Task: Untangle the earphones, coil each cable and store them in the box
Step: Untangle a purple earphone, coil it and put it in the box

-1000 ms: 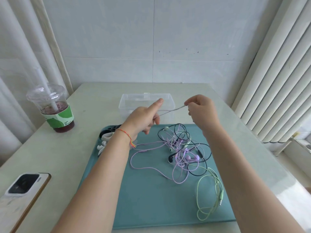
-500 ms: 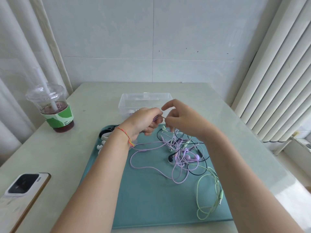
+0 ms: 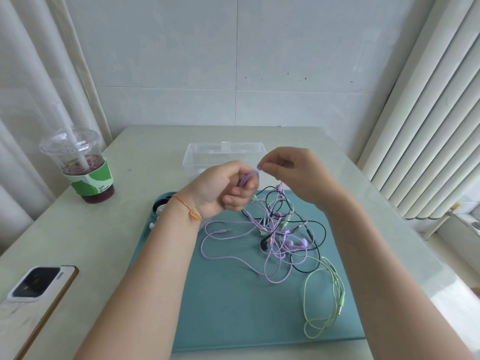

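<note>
A tangle of purple earphones, black earphones and light green earphones lies on a teal mat. My left hand hangs above the mat's far edge with its fingers curled round loops of the purple cable. Close beside it, my right hand pinches the same purple cable at its fingertips. A clear plastic box stands open just behind both hands. From my left hand the purple cable runs down into the tangle.
A lidded drink cup with a straw stands at the left of the table. A phone lies face down at the near left. White and black earphone items sit at the mat's far left corner, partly hidden. Vertical blinds line the right side.
One second ago my hands stretched the purple cable apart. They then came together, and my right hand has risen slightly, still pinching the cable, with more loops around my left fingers.
</note>
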Demonstrator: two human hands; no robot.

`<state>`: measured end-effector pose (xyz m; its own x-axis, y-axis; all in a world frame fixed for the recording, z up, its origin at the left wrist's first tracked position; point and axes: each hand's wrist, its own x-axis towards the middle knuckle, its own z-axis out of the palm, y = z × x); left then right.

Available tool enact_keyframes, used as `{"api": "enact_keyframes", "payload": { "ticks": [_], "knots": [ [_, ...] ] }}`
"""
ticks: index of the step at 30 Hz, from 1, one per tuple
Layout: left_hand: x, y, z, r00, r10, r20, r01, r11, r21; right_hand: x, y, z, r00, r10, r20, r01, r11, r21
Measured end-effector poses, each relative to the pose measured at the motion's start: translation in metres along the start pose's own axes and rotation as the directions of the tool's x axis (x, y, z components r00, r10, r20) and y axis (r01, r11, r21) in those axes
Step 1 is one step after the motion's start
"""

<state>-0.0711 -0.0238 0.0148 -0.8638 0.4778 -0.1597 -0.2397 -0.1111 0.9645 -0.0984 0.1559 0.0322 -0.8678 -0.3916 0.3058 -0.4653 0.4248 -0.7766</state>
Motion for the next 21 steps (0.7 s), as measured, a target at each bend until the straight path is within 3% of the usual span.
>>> {"api": "enact_keyframes", "payload": {
  "ticks": [2,4,7,9,11,14,16,19,21],
  "knots": [
    [-0.001,0.002,0.001,0.989,0.117,0.088,-0.088,0.955,-0.282,0.001,0.000,0.003,0.999,-0.016,-0.045,0.018,0.999,0.046],
    [0.002,0.004,0.006,0.959,0.254,0.126,-0.155,0.841,-0.518,0.002,0.002,0.009,0.999,-0.010,-0.051,0.012,0.999,0.047],
    [0.009,0.006,0.012,0.938,0.345,-0.044,-0.277,0.667,-0.692,0.003,0.008,0.020,0.998,0.040,0.048,-0.037,0.998,-0.056],
    [0.012,0.005,0.014,0.917,0.350,-0.190,-0.379,0.617,-0.690,0.002,0.010,0.025,0.990,0.077,0.122,-0.061,0.990,-0.127],
    [0.012,0.003,0.016,0.886,0.363,-0.288,-0.462,0.639,-0.615,0.004,0.015,0.028,0.989,0.084,0.123,-0.054,0.972,-0.229],
    [0.011,0.003,0.020,0.864,0.398,-0.307,-0.503,0.708,-0.496,0.007,0.025,0.025,0.992,0.111,0.060,-0.089,0.952,-0.293],
    [0.010,0.003,0.021,0.860,0.422,-0.287,-0.510,0.721,-0.469,0.007,0.025,0.025,0.994,0.097,-0.058,-0.105,0.983,-0.149],
    [0.010,0.002,0.020,0.859,0.437,-0.267,-0.512,0.731,-0.451,0.009,0.018,0.022,0.952,0.065,-0.299,-0.013,0.985,0.172],
    [0.011,0.001,0.020,0.863,0.434,-0.258,-0.505,0.736,-0.450,0.011,0.019,0.021,0.947,0.045,-0.318,-0.005,0.992,0.125]
  ]
}}
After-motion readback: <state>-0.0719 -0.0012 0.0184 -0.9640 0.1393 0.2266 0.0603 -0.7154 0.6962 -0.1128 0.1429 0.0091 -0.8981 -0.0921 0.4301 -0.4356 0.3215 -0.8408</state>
